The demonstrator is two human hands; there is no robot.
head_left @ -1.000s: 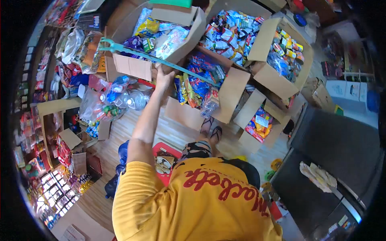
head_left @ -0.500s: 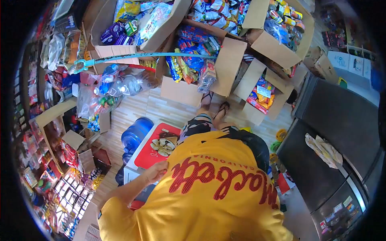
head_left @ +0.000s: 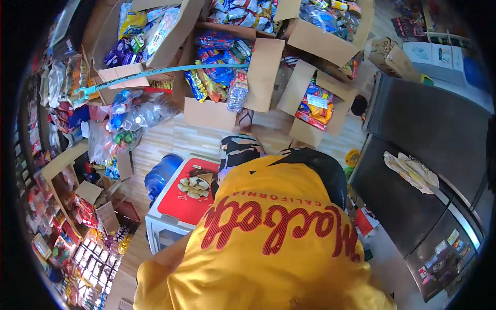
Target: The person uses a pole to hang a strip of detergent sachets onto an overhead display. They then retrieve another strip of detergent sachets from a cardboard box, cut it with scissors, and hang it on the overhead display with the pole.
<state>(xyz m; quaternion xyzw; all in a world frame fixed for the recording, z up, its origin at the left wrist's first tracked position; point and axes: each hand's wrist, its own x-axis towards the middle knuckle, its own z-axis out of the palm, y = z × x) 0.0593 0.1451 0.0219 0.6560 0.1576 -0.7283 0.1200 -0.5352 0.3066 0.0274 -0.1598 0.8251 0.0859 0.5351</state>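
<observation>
Neither of my hands shows now. Part of my left forearm (head_left: 173, 254) comes out of the yellow sleeve and passes behind my shirt (head_left: 279, 232), which hides the hand. On the right side my arm and hand are out of sight. Nearest the left forearm stands a small white table (head_left: 155, 227) with a red top (head_left: 175, 206) bearing a picture of food. My legs, in patterned shorts (head_left: 240, 150), are beside it, and one sandalled foot (head_left: 246, 120) shows near the boxes.
Ahead stand open cardboard boxes (head_left: 209, 113) of packaged goods, with a long teal strip (head_left: 165, 70) across them. A blue water jug (head_left: 164, 173) is left of the table. A dark refrigerator (head_left: 413, 113) with a cloth (head_left: 412, 172) stands right; stocked shelves (head_left: 57, 170) line the left.
My left hand, seen beside the red tabletop before, has gone behind my shirt. The view has shifted, so the boxes and table sit further left, and one foot has dropped out of sight.
</observation>
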